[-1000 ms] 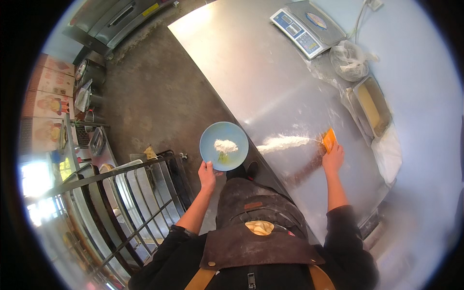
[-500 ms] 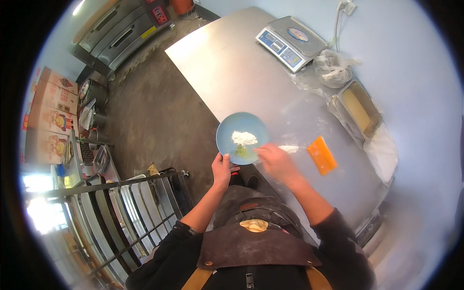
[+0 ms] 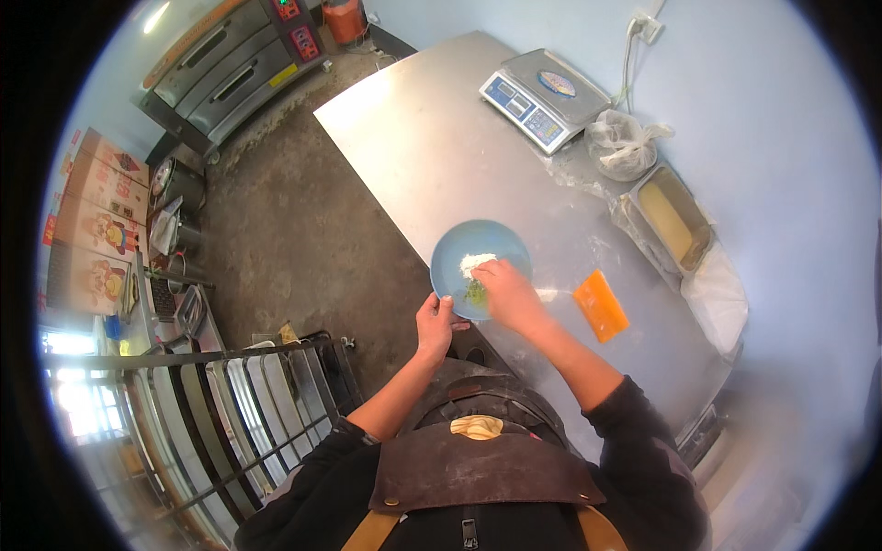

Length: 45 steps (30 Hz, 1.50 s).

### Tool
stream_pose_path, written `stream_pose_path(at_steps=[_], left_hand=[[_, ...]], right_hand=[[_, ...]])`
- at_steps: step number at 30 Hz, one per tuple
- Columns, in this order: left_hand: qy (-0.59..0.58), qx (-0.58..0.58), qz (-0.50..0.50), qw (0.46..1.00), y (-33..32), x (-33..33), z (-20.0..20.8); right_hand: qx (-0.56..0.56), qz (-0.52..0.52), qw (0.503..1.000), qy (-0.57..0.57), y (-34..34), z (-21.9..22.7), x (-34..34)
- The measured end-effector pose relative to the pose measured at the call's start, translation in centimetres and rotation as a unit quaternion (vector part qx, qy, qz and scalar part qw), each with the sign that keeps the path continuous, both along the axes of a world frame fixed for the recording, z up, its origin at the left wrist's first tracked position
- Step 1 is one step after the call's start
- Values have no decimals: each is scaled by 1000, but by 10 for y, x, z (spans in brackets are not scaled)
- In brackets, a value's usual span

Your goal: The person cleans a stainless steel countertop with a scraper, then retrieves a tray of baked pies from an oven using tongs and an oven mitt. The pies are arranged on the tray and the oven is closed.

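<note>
A shallow blue bowl (image 3: pixel 447 257) is in my left hand (image 3: pixel 435 327), gripped by its near-left rim with the thumb on top, beside the table's edge. Inside it lie a heap of white powder (image 3: pixel 476 264) and, nearer me, a small patch of green bits (image 3: pixel 475 294). Over the bowl is my right hand (image 3: pixel 503 292), its fingers pinched together at the powder; what sits between the fingertips is hidden. To the right, a flat orange dough scraper (image 3: pixel 600 306) lies on the metal table (image 3: pixel 404 119), with a little white powder near it.
Along the wall stand a digital scale (image 3: pixel 551 96), a knotted plastic bag (image 3: pixel 625 147) and a metal tin (image 3: pixel 678 220) with pale contents. A tray rack (image 3: pixel 230 404) stands at my left. Far left are a deck oven (image 3: pixel 230 73) and cardboard boxes (image 3: pixel 101 230).
My right hand has moved left and up from the bowl's right edge into the powder. The bowl, in my left hand, sits slightly further right in the view.
</note>
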<state>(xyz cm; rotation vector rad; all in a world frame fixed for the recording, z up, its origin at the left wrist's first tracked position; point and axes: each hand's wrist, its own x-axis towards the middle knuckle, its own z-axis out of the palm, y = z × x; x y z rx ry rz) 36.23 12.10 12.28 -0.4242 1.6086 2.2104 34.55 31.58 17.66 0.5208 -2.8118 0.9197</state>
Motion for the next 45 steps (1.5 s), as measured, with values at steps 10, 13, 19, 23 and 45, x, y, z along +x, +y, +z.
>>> stream_pose_path(at_steps=[10,13,19,23,45], left_hand=[[18,-12,-5,1000,8,-16,3],[18,-12,-12,1000,8,-21,0],[20,-10,-18,1000,8,-26,0],[14,-20,-14,1000,8,-30,0],[-21,-26,-59,998,6,-39,-16]], right_hand=[[45,78,995,-30,7,4,10],[43,93,991,-81,7,8,13],[8,61,998,1,1,11,9],[16,70,997,-42,-2,13,8],[-48,-29,978,-198,-8,-22,13]])
